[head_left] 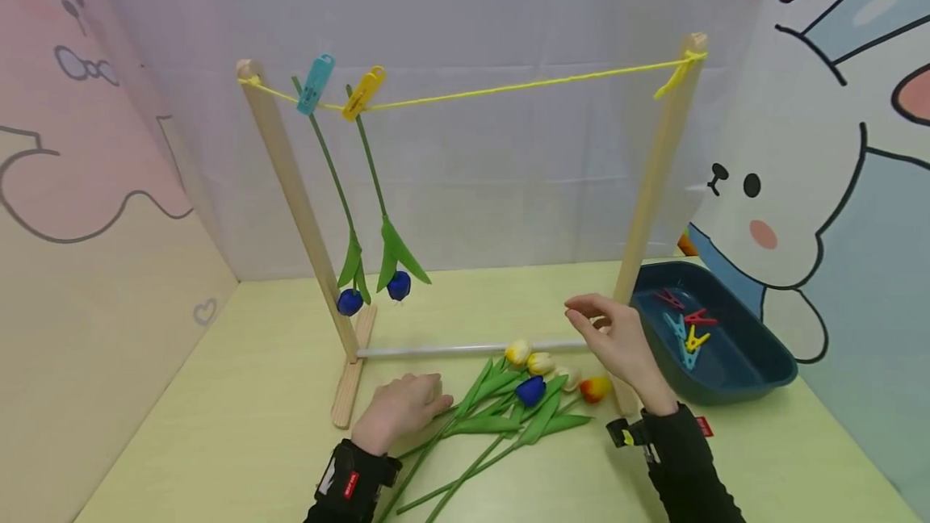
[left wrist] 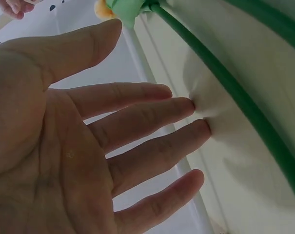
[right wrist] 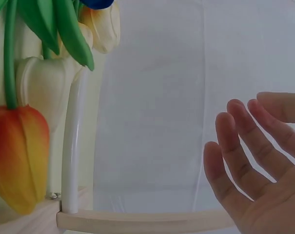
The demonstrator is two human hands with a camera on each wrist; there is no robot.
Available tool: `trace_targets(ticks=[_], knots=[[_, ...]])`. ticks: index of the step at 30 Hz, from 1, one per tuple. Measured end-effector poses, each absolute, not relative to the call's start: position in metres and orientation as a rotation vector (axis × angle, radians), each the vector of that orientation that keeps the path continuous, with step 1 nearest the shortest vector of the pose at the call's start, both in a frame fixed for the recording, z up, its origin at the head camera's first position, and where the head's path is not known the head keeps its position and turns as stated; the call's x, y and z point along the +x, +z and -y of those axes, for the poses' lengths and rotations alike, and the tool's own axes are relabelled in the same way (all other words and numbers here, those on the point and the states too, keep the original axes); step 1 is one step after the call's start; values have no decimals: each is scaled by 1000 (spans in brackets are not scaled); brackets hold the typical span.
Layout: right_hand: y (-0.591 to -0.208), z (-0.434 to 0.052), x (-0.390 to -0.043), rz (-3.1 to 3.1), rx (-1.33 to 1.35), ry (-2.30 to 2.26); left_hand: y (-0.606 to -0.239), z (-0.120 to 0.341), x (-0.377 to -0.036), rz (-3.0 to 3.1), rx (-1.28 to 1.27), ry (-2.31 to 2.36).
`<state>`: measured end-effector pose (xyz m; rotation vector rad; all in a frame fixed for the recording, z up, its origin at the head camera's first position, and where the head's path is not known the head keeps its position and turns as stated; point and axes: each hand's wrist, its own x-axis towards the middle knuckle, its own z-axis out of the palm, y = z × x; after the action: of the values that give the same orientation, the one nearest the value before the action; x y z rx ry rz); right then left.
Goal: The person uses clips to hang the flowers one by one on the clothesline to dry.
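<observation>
A bunch of artificial tulips point(head_left: 530, 390) with yellow, blue and orange heads lies on the green table in front of a wooden rack. My left hand point(head_left: 403, 410) rests flat on the table at the stems' left side, and its straight fingers point(left wrist: 152, 122) touch the surface beside a green stem point(left wrist: 235, 92). My right hand point(head_left: 613, 337) hovers above the flower heads by the right post point(head_left: 654, 176), with relaxed fingers point(right wrist: 254, 161) that hold nothing. The orange tulip point(right wrist: 15, 156) lies just below it.
A yellow string point(head_left: 508, 89) spans the two posts. A teal clip point(head_left: 316, 84) and a yellow clip point(head_left: 363, 92) hold two blue tulips point(head_left: 398, 285) upside down. A white bar point(head_left: 450, 351) joins the bases. A dark blue tray point(head_left: 734, 390) with several clips point(head_left: 686, 329) stands at the right.
</observation>
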<state>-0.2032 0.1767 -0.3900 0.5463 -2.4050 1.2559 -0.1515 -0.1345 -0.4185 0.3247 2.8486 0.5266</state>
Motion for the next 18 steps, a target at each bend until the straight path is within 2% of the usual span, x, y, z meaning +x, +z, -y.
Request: trace_targets(ticks=[8,18], knots=[[-379,-204,-211,2332,467,1231,-422,131,-144,-2896,427,538],[-337,-276,-225,2750,514,739,-423,133,-145,-2894,445,581]])
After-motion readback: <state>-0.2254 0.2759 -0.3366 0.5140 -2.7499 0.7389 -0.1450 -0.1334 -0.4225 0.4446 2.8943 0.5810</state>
